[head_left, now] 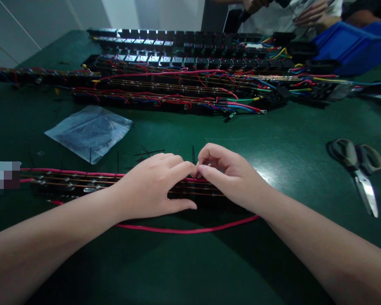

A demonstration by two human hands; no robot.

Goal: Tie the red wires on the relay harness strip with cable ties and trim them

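A long black relay strip (73,184) with copper bars and red wires lies across the green table in front of me. My left hand (155,186) rests on top of the strip, fingers curled and pressed toward my right hand. My right hand (228,173) is pinched shut beside it, fingertips meeting at a thin black cable tie (193,154) that sticks up between the two hands. A loose red wire (190,230) curves along the table below my wrists.
A clear plastic bag (90,131) of black cable ties lies at the left, with loose ties beside it. Scissors (362,169) lie at the right. Several wired relay strips (184,84) fill the far side. A blue bin (352,44) and another person's hands (311,17) are at the back right.
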